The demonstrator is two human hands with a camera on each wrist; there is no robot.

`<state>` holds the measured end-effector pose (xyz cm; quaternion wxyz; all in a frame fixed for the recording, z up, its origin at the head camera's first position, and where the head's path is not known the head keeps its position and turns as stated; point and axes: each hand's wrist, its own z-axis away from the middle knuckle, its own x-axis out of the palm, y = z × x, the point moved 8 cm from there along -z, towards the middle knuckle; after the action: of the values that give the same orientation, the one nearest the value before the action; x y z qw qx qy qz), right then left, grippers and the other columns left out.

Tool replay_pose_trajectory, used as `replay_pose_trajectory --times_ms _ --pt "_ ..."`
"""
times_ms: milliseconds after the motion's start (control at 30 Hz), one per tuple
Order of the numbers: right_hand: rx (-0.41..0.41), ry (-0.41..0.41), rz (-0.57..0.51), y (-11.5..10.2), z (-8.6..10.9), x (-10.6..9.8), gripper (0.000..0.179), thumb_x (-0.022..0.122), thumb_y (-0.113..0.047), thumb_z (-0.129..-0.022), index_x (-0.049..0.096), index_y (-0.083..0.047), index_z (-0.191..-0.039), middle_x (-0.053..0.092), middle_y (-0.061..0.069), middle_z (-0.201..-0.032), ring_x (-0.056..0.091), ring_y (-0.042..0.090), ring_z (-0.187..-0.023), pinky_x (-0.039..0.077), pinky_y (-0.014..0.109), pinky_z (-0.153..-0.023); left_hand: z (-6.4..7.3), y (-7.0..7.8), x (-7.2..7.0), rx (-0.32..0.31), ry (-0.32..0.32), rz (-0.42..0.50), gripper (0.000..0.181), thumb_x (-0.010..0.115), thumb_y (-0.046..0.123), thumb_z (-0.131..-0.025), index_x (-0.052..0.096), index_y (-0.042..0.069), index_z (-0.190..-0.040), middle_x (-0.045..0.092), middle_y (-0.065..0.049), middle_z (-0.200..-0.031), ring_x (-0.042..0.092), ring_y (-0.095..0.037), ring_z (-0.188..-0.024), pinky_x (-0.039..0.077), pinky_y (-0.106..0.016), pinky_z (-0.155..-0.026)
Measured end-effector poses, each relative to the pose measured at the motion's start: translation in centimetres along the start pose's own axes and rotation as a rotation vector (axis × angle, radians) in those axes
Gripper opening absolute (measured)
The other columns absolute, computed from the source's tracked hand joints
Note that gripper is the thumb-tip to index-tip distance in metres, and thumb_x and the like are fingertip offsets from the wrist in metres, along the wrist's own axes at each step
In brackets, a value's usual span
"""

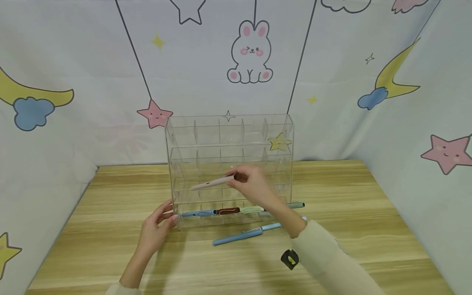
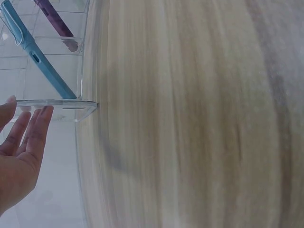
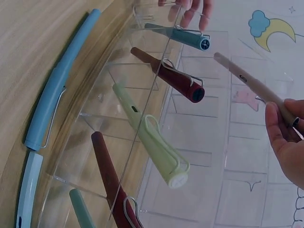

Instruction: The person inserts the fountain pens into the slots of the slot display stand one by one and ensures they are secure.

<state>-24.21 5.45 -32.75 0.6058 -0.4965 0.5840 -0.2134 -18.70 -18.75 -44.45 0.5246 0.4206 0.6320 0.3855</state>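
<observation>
My right hand [image 1: 252,184] pinches a pale pinkish pen [image 1: 212,182] between thumb and fingers, tilted in front of the middle tiers of a clear acrylic rack [image 1: 232,152]. In the right wrist view the same pen [image 3: 247,80] has its far end free. Low on the rack's left side, my left hand [image 1: 158,229] holds the side panel [image 2: 57,102], thumb at the front edge and fingers along the outside. The bottom row bears a blue pen [image 1: 199,213], a dark red pen [image 1: 228,211], a pale green pen [image 3: 149,137], another dark red pen [image 3: 114,183] and a green pen [image 1: 296,205].
On the wooden table [image 1: 110,246] before the rack lie a blue pen [image 1: 237,236] and a light blue pen [image 1: 273,226], end to end. A small black object [image 1: 290,259] shows beside the right sleeve [image 1: 324,254]. A printed curtain [image 1: 206,73] surrounds the table.
</observation>
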Motion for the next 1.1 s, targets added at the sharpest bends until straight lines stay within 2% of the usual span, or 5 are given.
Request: replay_pose_trajectory --times_ms 267,433,600,867,1100 --pt "-0.039 -0.058 -0.104 -0.1 -0.5 2.4 0.024 0.064 -0.004 -0.084 0.062 0.001 -0.107 0.063 0.011 -0.092 0.061 0.017 -0.079 0.053 0.022 -0.066 -0.1 -0.1 0.0 -0.001 0.006 -0.011 0.045 0.059 -0.006 -0.085 0.047 -0.005 -0.128 0.054 -0.025 -0.116 0.058 -0.031 -0.097 0.055 -0.021 -0.069" --pt "-0.047 -0.072 -0.093 -0.2 -0.9 3.4 0.022 0.063 -0.003 -0.085 0.062 0.002 -0.106 0.063 0.011 -0.093 0.061 0.017 -0.079 0.053 0.020 -0.064 -0.1 -0.3 -0.1 -0.022 0.002 -0.012 0.046 0.058 -0.008 -0.084 0.046 -0.004 -0.129 0.054 -0.024 -0.117 0.058 -0.024 -0.097 0.054 -0.021 -0.069" --pt "-0.055 -0.078 -0.068 -0.3 -1.1 4.0 0.021 0.063 -0.003 -0.085 0.062 0.002 -0.106 0.063 0.012 -0.094 0.061 0.017 -0.081 0.053 0.019 -0.066 -0.1 -0.2 0.0 -0.038 -0.004 -0.002 0.046 0.058 -0.007 -0.085 0.045 -0.004 -0.130 0.053 -0.025 -0.118 0.057 -0.029 -0.099 0.054 -0.021 -0.071" --pt "-0.057 -0.093 -0.087 -0.3 -1.1 4.4 0.023 0.063 -0.002 -0.085 0.062 0.003 -0.107 0.063 0.013 -0.099 0.063 0.020 -0.085 0.053 0.020 -0.069 -0.1 0.1 0.1 -0.021 -0.011 0.010 0.045 0.057 -0.005 -0.086 0.045 -0.005 -0.130 0.052 -0.027 -0.119 0.055 -0.036 -0.102 0.054 -0.021 -0.071" --pt "-0.018 -0.067 -0.059 0.5 -0.9 3.8 0.025 0.065 -0.015 -0.086 0.062 -0.004 -0.109 0.064 0.007 -0.097 0.060 0.016 -0.082 0.052 0.022 -0.068 -0.1 0.0 0.1 -0.018 -0.008 0.017 0.045 0.057 -0.006 -0.086 0.045 -0.005 -0.130 0.051 -0.028 -0.119 0.055 -0.037 -0.102 0.055 -0.023 -0.071"
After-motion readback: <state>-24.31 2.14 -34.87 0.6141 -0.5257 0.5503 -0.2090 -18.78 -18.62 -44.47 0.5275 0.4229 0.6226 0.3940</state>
